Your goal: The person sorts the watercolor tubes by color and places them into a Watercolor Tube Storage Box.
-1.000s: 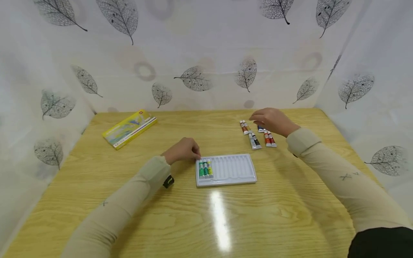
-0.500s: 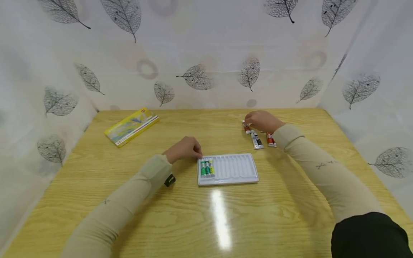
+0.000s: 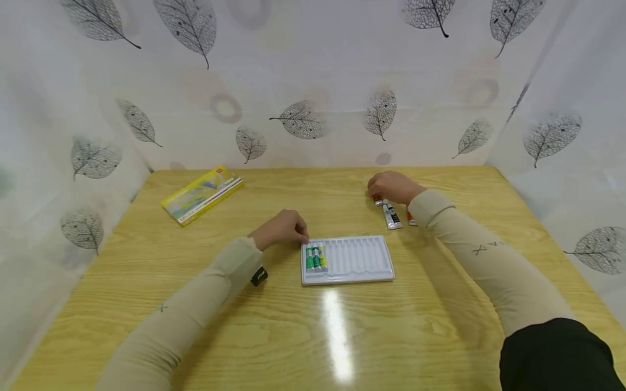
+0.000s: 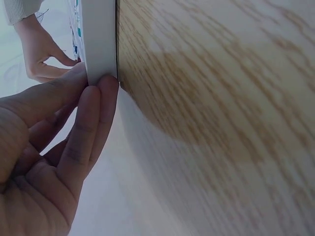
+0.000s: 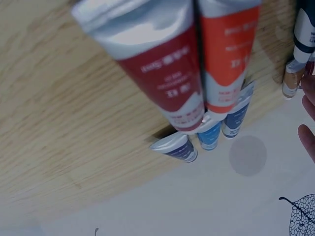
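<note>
A white plastic tray (image 3: 362, 258) with slots lies on the table, two green paint tubes (image 3: 310, 259) and a yellow paint tube (image 3: 323, 258) at its left end. My left hand (image 3: 282, 227) pinches the tray's far left corner between thumb and fingers, as the left wrist view confirms. At the back right, my right hand (image 3: 393, 187) reaches over a reddish-brown tube (image 3: 377, 199). In the right wrist view its fingertips (image 5: 309, 91) are by an ochre tube (image 5: 292, 78); whether they grip anything is hidden.
A white and a black tube (image 3: 390, 216) lie just in front of the right hand. Dark red (image 5: 167, 73), orange (image 5: 227, 59), blue (image 5: 209, 135) and purple (image 5: 182, 151) tubes lie nearby. A yellow box (image 3: 202, 196) is at the back left, before a leaf-patterned cloth (image 3: 313, 65).
My right hand has moved left and down onto the brown tubes, covering most of them. The left hand keeps its hold on the tray corner. The view has shifted slightly.
</note>
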The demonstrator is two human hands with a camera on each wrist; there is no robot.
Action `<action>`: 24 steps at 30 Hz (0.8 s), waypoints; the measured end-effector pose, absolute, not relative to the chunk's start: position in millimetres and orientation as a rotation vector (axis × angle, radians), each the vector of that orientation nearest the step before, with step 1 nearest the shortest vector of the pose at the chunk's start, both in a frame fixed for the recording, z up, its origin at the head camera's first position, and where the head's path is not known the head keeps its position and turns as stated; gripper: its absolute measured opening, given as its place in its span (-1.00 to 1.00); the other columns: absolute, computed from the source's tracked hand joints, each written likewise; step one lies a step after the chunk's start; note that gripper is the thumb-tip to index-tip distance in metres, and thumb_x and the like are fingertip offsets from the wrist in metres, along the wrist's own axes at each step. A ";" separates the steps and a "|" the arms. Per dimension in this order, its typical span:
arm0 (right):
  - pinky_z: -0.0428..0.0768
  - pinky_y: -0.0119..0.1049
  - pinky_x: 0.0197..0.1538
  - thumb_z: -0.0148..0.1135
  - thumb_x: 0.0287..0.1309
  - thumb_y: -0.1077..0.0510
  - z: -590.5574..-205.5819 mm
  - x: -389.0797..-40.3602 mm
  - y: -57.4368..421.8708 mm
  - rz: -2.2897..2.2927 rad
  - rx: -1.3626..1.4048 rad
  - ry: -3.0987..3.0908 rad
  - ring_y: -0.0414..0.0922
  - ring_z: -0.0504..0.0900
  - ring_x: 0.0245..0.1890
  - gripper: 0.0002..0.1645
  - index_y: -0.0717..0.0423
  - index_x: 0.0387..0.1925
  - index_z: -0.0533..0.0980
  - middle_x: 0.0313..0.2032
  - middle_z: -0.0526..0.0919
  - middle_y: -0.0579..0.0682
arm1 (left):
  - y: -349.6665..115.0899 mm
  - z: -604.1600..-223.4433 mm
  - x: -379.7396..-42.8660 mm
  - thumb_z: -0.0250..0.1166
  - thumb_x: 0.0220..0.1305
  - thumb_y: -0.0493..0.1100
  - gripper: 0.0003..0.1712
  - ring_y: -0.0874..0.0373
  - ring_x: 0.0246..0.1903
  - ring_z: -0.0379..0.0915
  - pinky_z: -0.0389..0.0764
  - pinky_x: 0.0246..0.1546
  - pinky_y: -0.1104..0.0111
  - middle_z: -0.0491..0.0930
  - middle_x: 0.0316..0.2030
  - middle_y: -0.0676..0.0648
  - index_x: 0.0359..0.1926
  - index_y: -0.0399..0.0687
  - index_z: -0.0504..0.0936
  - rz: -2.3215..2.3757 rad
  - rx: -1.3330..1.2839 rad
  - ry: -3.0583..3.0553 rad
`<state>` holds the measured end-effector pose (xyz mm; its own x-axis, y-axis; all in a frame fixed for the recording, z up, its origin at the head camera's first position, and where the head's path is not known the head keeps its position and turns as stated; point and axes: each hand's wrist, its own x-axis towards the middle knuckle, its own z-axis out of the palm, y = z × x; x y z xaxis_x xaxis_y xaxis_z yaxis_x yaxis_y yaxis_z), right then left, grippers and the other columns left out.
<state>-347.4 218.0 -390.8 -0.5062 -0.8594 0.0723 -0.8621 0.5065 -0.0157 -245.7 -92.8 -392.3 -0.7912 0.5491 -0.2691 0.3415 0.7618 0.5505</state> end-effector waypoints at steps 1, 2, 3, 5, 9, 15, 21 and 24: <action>0.50 -0.24 -0.32 0.31 -0.02 0.42 -391.5 -348.1 217.7 0.081 1.536 -2.680 -0.14 0.55 -0.41 -0.74 0.03 -0.64 0.57 -0.42 0.66 -0.03 | -92.6 -392.6 -245.7 0.34 0.15 -0.16 -0.87 0.26 -0.50 0.38 0.42 -0.37 0.48 0.66 -0.49 0.02 -0.50 -0.07 0.70 0.675 0.679 2.540; 0.52 -0.23 -0.30 0.31 -0.03 0.41 -391.9 -348.7 217.2 0.077 1.541 -2.677 -0.13 0.57 -0.39 -0.75 0.03 -0.62 0.59 -0.40 0.67 -0.02 | -92.2 -392.6 -245.5 0.34 0.15 -0.16 -0.87 0.27 -0.50 0.38 0.41 -0.38 0.48 0.65 -0.49 0.03 -0.50 -0.07 0.70 0.669 0.677 2.542; 0.54 -0.22 -0.28 0.32 -0.04 0.41 -392.6 -349.6 216.9 0.068 1.543 -2.677 -0.11 0.59 -0.36 -0.77 0.03 -0.60 0.61 -0.38 0.68 -0.01 | -91.8 -392.2 -245.3 0.34 0.15 -0.16 -0.87 0.27 -0.50 0.37 0.41 -0.38 0.48 0.65 -0.50 0.03 -0.50 -0.07 0.70 0.663 0.674 2.543; 0.58 -0.20 -0.23 0.35 -0.07 0.41 -392.5 -349.9 215.4 0.060 1.541 -2.695 -0.07 0.62 -0.31 -0.81 0.05 -0.53 0.65 -0.33 0.69 0.00 | -90.7 -390.8 -244.5 0.34 0.15 -0.16 -0.87 0.27 -0.51 0.36 0.40 -0.39 0.49 0.65 -0.50 0.02 -0.50 -0.07 0.70 0.649 0.668 2.546; 0.60 -0.17 -0.14 0.37 -0.09 0.39 -389.4 -348.0 210.1 0.034 1.526 -2.726 -0.03 0.64 -0.24 -0.80 0.06 -0.40 0.69 -0.28 0.70 0.02 | -90.0 -388.0 -243.2 0.33 0.16 -0.17 -0.86 0.27 -0.51 0.36 0.39 -0.39 0.50 0.65 -0.50 0.02 -0.50 -0.08 0.69 0.639 0.654 2.548; 0.60 -0.16 -0.12 0.34 -0.02 0.36 -388.7 -344.6 205.8 0.038 1.522 -2.710 -0.03 0.66 -0.23 -0.82 0.07 -0.36 0.70 -0.28 0.72 0.03 | -90.2 -388.5 -243.2 0.34 0.15 -0.17 -0.87 0.26 -0.50 0.37 0.40 -0.38 0.48 0.65 -0.50 0.03 -0.50 -0.07 0.69 0.647 0.655 2.544; 0.60 -0.18 -0.12 0.35 -0.04 0.36 -387.9 -345.0 206.3 0.024 1.537 -2.695 -0.04 0.66 -0.25 -0.82 0.09 -0.36 0.70 -0.30 0.72 0.02 | -91.1 -388.9 -243.0 0.33 0.16 -0.19 -0.87 0.26 -0.49 0.37 0.42 -0.37 0.47 0.65 -0.50 0.02 -0.51 -0.08 0.69 0.660 0.672 2.544; 0.60 -0.18 -0.12 0.36 -0.08 0.39 -387.3 -344.8 207.1 0.020 1.543 -2.700 -0.04 0.65 -0.25 -0.79 0.10 -0.35 0.69 -0.30 0.71 0.02 | -91.3 -388.1 -242.5 0.33 0.16 -0.19 -0.87 0.26 -0.49 0.37 0.42 -0.37 0.47 0.65 -0.50 0.02 -0.50 -0.09 0.69 0.652 0.674 2.545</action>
<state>-344.8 207.1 -387.3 -0.5072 -0.8611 0.0339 -0.8615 0.5077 0.0046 -242.5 -91.3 -388.1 -0.7913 0.5453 -0.2766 0.3449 0.7716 0.5344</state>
